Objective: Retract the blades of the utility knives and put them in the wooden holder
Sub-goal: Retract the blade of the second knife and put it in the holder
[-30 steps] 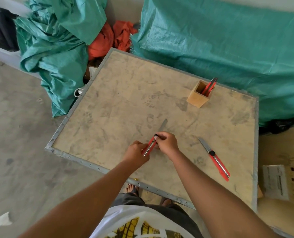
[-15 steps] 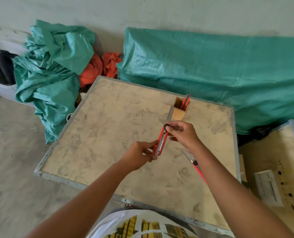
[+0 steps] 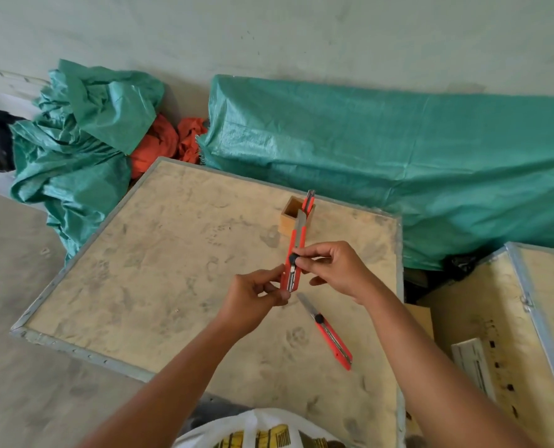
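I hold a red utility knife (image 3: 296,250) above the board, its tip pointing away from me, a short length of blade sticking out. My left hand (image 3: 254,300) pinches its rear end. My right hand (image 3: 335,268) grips its middle, thumb on the black slider. A second red utility knife (image 3: 332,337) lies on the board below my right hand, blade extended. The small wooden holder (image 3: 289,218) stands at the far side of the board with one red knife (image 3: 308,200) upright in it.
The work surface is a dusty plywood board (image 3: 159,286) with a metal frame. Green tarps (image 3: 398,163) and orange cloth (image 3: 159,143) lie behind it against the wall. A second crate (image 3: 501,318) with a paper label stands to the right.
Both hands lifted the knife off the board and turned it to point away from me. The exposed blade looks shorter than before. The camera view tilted up.
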